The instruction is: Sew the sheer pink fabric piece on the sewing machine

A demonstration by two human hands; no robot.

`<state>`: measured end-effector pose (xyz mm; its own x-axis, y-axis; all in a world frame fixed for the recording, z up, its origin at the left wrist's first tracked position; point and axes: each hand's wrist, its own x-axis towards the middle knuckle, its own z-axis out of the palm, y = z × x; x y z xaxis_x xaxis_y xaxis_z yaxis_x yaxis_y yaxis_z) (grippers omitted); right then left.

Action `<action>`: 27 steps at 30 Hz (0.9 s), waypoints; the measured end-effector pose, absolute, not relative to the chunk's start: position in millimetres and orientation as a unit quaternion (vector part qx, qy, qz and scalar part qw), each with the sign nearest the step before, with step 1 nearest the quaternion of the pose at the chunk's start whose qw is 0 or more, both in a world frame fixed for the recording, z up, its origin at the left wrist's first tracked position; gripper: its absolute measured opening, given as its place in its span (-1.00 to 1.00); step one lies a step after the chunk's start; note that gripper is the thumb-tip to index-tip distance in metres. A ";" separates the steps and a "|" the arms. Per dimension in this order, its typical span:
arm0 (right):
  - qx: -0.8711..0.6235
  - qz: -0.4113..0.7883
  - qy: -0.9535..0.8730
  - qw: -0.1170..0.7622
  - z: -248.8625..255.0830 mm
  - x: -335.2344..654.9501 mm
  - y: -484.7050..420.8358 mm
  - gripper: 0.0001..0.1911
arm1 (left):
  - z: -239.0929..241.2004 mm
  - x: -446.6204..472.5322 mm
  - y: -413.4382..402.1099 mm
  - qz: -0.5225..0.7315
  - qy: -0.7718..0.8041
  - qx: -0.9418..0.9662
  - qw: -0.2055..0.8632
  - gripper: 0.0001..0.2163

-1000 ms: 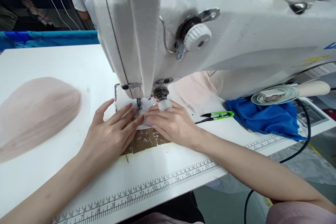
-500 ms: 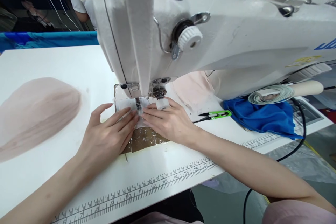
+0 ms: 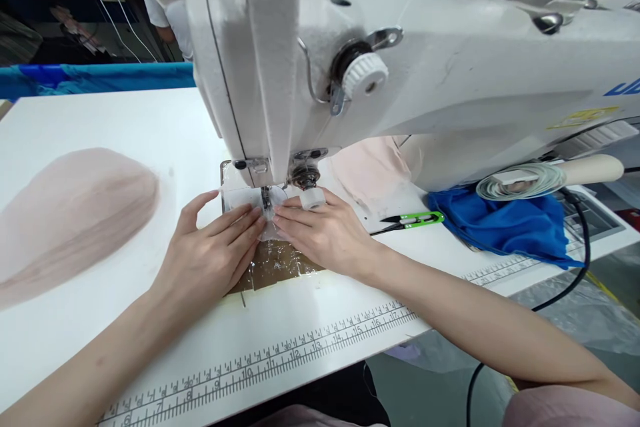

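A white industrial sewing machine [image 3: 450, 80] fills the upper middle of the view. A small sheer white fabric piece [image 3: 240, 199] lies under its presser foot [image 3: 265, 199]. My left hand [image 3: 207, 257] rests flat on the fabric just left of the needle, fingers spread and pressing it down. On the right side of the needle my right hand [image 3: 327, 233] presses the same fabric with its fingertips; one finger wears a white thimble-like band [image 3: 313, 198]. Brown taped patches [image 3: 275, 260] show between the hands.
A stack of sheer pink fabric pieces [image 3: 70, 213] lies at the left of the white table [image 3: 125, 127]. Green thread snips [image 3: 413, 219], a blue cloth [image 3: 505, 223] and a roll of tape [image 3: 520, 180] sit right. A printed ruler [image 3: 280, 360] runs along the front edge. A person stands behind.
Both hands have crept slightly away from me toward the needle with the fabric. The view has shifted a little.
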<state>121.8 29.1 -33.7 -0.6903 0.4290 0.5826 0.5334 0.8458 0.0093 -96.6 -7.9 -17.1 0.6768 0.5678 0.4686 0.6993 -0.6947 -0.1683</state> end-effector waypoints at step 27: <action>-0.306 -0.086 -0.918 0.237 -30.6 118.0 32.3 -0.78 | -22.2 -99.9 4.7 -0.196 -0.367 -0.895 0.163 -0.73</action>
